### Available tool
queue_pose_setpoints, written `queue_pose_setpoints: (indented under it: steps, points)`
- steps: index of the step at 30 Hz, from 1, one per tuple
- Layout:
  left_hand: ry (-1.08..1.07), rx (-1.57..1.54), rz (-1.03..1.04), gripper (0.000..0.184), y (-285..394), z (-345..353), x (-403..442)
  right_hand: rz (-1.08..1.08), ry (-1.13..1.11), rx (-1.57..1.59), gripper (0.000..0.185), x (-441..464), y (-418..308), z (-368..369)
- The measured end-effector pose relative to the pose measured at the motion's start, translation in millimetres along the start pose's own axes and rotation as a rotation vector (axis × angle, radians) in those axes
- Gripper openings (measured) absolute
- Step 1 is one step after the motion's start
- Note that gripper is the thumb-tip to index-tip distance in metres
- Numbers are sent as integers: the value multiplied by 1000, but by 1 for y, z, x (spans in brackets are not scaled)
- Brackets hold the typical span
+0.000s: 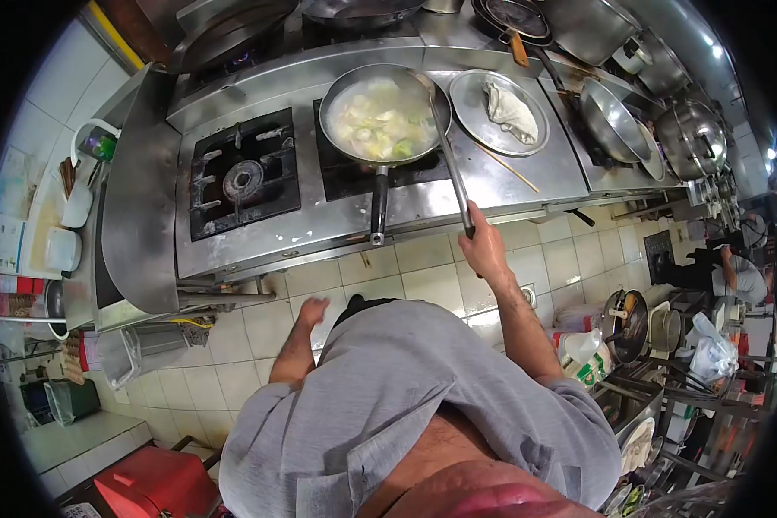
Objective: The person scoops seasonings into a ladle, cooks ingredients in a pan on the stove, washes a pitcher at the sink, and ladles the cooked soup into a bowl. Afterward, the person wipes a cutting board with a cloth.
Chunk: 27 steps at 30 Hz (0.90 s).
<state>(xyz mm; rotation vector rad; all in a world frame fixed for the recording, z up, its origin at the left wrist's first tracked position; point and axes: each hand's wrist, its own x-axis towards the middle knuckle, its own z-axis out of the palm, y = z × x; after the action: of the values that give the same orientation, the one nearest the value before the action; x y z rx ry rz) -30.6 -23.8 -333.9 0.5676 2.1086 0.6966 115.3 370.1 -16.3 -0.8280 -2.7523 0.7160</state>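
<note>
My right hand (483,248) is closed around the dark end of a long-handled metal ladle (451,155). The ladle slants away from me over the right rim of a frying pan (382,161), its head at the pan's far right side. Pieces of pale and green vegetables (384,121) lie in cloudy liquid in the pan. The pan stands on a burner, its black handle pointing towards me. My left hand (313,310) hangs below the stove's front edge, apart from everything, fingers loosely bent and holding nothing.
To the pan's left is an unlit burner (243,180). To its right are a round metal tray (466,95) with a folded cloth (511,113), a thin wooden stick (508,167) and a metal wok (613,121). A person (735,274) stands at far right.
</note>
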Motion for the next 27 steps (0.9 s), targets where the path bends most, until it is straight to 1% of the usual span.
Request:
queue_pose_setpoints:
  steps: [1,2,3,4,5,7,8,9,10,11,13,14,16,17,18,20,24,26,27]
  points:
    - [-9,145,-332,42,-19,3,-21,50,-21,206,60,3,-12,1]
    - [150,111,-462,41,-78,26,-33,103,-43,410,59,4,-22,1]
    - [112,-140,-609,38,-80,25,-57,105,-45,410,59,5,-30,-2]
    - [75,-394,-747,36,-77,18,-75,229,-158,593,58,7,-39,-7]
    - [80,-395,-745,36,-77,16,-82,351,-272,776,57,10,-47,-11]
    - [98,-517,-649,34,-72,13,-86,344,-306,761,59,9,-49,-13]
    - [126,-443,-592,33,-52,8,-90,199,-204,594,59,6,-41,-5]
    - [132,-446,-594,33,-48,8,-81,56,-104,427,59,0,-41,-4]
    - [147,-432,-529,33,-44,7,-73,66,-125,335,59,-7,-41,-9]
    - [160,-418,-464,34,-43,9,-65,63,-130,334,59,-14,-40,-14]
    - [173,-495,-369,34,-31,7,-43,-58,-86,192,58,-27,-36,-25]
    - [194,-507,-356,33,-17,5,-33,-59,-87,188,58,-34,-40,-35]
    - [230,-495,-320,33,12,0,-18,34,-247,311,59,-50,-49,-58]
    - [245,-471,-296,34,23,-4,-12,34,-247,310,59,-57,-49,-65]
    - [245,-472,-296,34,36,-10,-8,75,-316,321,60,-63,-46,-71]
    - [179,-418,-289,31,51,-19,-4,155,-426,327,63,-73,-47,-83]
    - [152,-436,-322,32,43,-21,2,148,-434,219,63,-83,-30,-91]
    - [52,-342,-367,34,46,-25,0,79,-359,-24,64,-83,-19,-87]
    - [49,-339,-367,34,55,-28,-2,82,-359,-24,64,-83,-13,-83]
